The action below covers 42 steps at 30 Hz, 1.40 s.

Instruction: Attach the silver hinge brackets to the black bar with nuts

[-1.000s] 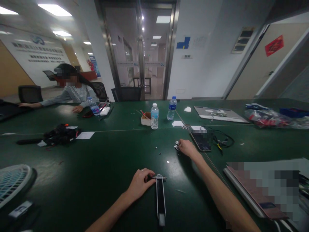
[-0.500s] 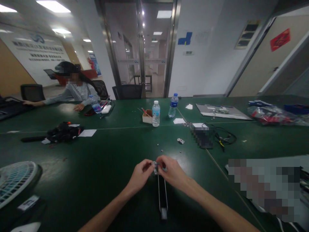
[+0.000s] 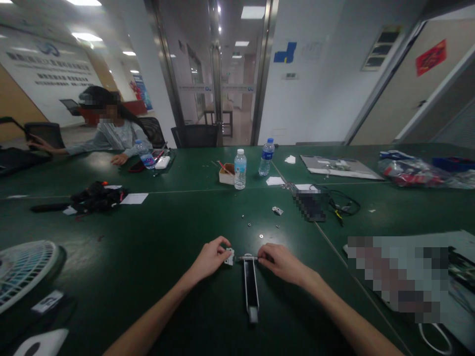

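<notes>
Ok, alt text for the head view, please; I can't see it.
The left hand holds a small white bracket; the right hand touches a rod across the far end of a long, narrow frame on a green table. Small loose parts lie beyond, with plastic bottles farther back.

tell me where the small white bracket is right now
In the head view, the small white bracket is in the left hand, below the picture's centre and just left of the thin rod that the right hand touches.
</notes>
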### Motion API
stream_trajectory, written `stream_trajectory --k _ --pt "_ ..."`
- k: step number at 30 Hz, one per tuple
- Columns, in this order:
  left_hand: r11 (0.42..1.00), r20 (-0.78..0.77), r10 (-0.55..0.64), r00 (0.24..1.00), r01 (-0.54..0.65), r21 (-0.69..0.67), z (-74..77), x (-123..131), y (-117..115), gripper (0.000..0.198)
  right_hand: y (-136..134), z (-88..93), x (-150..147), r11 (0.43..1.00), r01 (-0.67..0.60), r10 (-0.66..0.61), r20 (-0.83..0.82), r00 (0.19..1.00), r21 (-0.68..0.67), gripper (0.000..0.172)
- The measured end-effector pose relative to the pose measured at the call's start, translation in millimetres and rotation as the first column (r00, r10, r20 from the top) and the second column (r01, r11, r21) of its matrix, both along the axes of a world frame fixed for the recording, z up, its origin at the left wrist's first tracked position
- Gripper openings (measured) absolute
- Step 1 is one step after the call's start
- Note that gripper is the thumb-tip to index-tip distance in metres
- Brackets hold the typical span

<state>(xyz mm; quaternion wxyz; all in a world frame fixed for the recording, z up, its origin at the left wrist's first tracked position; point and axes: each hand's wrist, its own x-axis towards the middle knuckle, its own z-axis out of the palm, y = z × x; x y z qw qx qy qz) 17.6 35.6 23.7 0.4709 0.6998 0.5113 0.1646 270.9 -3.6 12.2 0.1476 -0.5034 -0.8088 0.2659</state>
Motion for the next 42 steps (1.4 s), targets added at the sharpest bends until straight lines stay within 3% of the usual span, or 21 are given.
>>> stream_trajectory --k 12,18,24,26,28,31,33,38,42 --pt "0.989 -0.083 0.041 0.996 -0.028 0.144 -10.7 11.7 -8.6 0.016 -1.6 -9.9 -6.6 0.998 0.048 -0.044 -0.087 0.995 0.041 0.011" --pt "0.982 -0.128 0.003 0.992 0.022 0.189 -13.8 16.2 -10.7 0.017 -3.0 -14.9 -10.1 0.995 0.069 -0.061 -0.106 0.992 0.074 0.010" --pt "0.960 -0.171 -0.090 0.981 0.131 0.248 -20.9 12.0 -13.7 0.019 3.7 -12.9 1.4 0.999 0.006 0.001 -0.131 0.991 0.051 0.015" --pt "0.949 -0.180 -0.103 0.978 0.151 0.277 -25.5 10.1 -15.8 0.019 16.9 -14.8 13.0 0.993 0.068 -0.056 -0.124 0.991 0.094 0.019" --pt "0.939 -0.182 -0.111 0.977 0.163 0.301 -28.7 8.9 -17.7 0.021 37.2 -18.2 28.2 0.957 0.218 -0.201 -0.106 0.974 0.190 0.020" --pt "0.924 -0.193 -0.127 0.973 0.187 0.335 -29.0 8.9 -19.6 0.021 74.4 -23.9 52.1 0.823 0.465 -0.484 -0.025 0.875 0.326 0.023" --pt "0.903 -0.231 -0.139 0.963 0.219 0.369 -27.5 9.5 -20.0 0.020 97.2 -27.0 64.4 0.757 0.558 -0.606 0.045 0.794 0.341 0.027" --pt "0.872 -0.285 -0.144 0.948 0.257 0.417 -26.4 9.3 -19.7 0.016 125.3 -30.0 72.3 0.755 0.575 -0.632 0.115 0.766 0.315 0.011" --pt "0.865 -0.293 -0.144 0.945 0.264 0.427 -27.4 7.5 -20.0 0.013 108.3 -26.1 58.3 0.741 0.562 -0.630 0.091 0.771 0.368 0.013"
